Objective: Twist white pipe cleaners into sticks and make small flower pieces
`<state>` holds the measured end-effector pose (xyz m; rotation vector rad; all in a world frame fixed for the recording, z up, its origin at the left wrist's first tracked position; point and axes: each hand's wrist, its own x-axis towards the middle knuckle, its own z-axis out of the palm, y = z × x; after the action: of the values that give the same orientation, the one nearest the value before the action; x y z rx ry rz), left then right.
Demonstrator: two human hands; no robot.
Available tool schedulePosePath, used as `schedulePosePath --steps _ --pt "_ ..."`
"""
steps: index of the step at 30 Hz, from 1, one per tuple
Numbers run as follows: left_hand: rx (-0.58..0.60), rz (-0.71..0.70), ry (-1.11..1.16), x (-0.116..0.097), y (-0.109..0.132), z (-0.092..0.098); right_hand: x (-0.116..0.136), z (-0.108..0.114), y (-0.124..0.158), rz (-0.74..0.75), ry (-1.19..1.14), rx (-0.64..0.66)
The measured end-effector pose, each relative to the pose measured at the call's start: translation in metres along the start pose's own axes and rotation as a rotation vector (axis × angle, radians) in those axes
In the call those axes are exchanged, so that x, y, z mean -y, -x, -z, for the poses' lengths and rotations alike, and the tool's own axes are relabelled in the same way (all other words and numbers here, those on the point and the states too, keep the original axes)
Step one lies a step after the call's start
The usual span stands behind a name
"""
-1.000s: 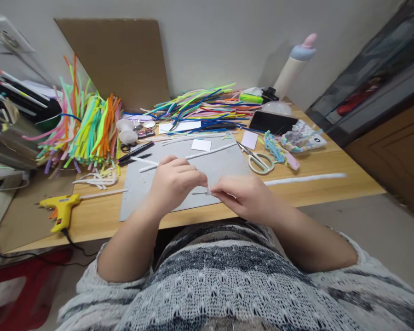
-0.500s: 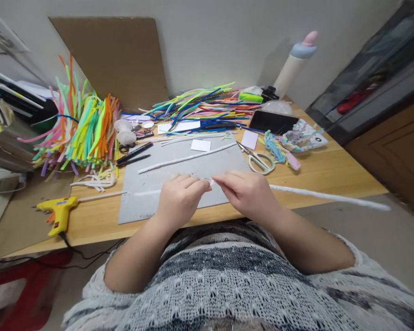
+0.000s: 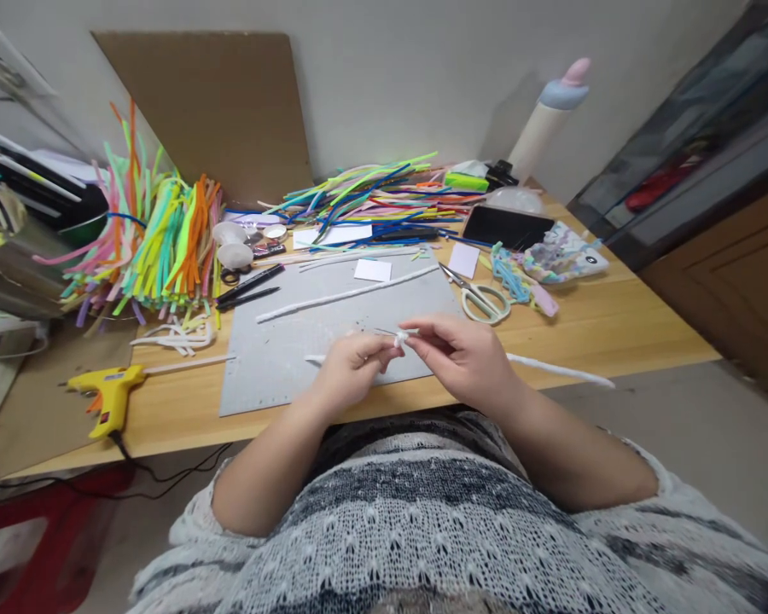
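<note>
My left hand (image 3: pixel 349 368) and my right hand (image 3: pixel 464 354) meet over the near edge of the grey cutting mat (image 3: pixel 282 358). Both pinch a white pipe cleaner (image 3: pixel 560 369) where it kinks at the fingertips. One end of it trails right past my right hand over the table edge, and a short end shows left of my left hand. A thin bare wire pokes out near the pinch. Another white pipe cleaner (image 3: pixel 346 294) lies slantwise on the mat beyond my hands.
A yellow glue gun (image 3: pixel 106 390) lies at the left table edge. Piles of coloured pipe cleaners (image 3: pixel 160 239) sit at back left and back centre. Scissors (image 3: pixel 480 297), a black phone (image 3: pixel 505 227), markers (image 3: pixel 249 286), paper scraps and a brown cardboard sheet (image 3: pixel 211 111) surround the mat.
My hands have drawn slightly nearer and lower on the mat. The pipe cleaner's long right end has swung down and shortened in view, and its left end now shows beside my left hand.
</note>
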<state>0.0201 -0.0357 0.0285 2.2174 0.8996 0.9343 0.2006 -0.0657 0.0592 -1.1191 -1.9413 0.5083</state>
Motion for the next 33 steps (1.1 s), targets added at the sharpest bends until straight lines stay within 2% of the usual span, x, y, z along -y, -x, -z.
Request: schedulePosePath --steps 3,6,8,10,13,18,22,25,28,31,33 --pt "-0.008 -0.04 -0.203 -0.008 0.007 -0.002 -0.004 -0.003 0.001 0.045 0.159 -0.002" --pt "-0.015 -0.136 -0.437 -0.014 0.006 0.013 -0.006 -0.002 0.0 0.057 0.351 0.089" --pt "0.011 -0.199 -0.541 -0.015 0.0 0.027 -0.006 0.0 -0.002 0.069 0.398 0.178" --pt "0.077 -0.241 -0.543 -0.012 -0.008 0.038 -0.005 0.003 -0.005 0.109 0.336 0.275" --pt "0.161 -0.218 -0.338 -0.003 -0.02 0.043 -0.005 0.006 -0.008 0.145 0.14 0.343" --pt "0.109 0.037 0.111 0.011 -0.02 0.023 -0.009 0.003 -0.006 0.003 -0.11 0.233" --pt "0.05 0.142 0.204 0.008 -0.008 0.006 -0.011 -0.004 -0.004 -0.105 -0.167 0.088" --pt "0.024 0.13 0.136 0.001 -0.004 0.0 -0.011 -0.006 -0.005 -0.016 -0.041 0.001" --pt "0.073 0.125 -0.095 -0.01 -0.007 0.004 -0.01 -0.003 -0.005 0.102 0.14 -0.012" --pt "0.077 0.095 -0.349 -0.029 -0.001 0.025 -0.012 0.001 -0.004 0.132 0.27 -0.002" --pt "-0.009 0.044 -0.432 -0.048 0.025 0.047 -0.013 0.002 -0.002 0.121 0.297 0.002"
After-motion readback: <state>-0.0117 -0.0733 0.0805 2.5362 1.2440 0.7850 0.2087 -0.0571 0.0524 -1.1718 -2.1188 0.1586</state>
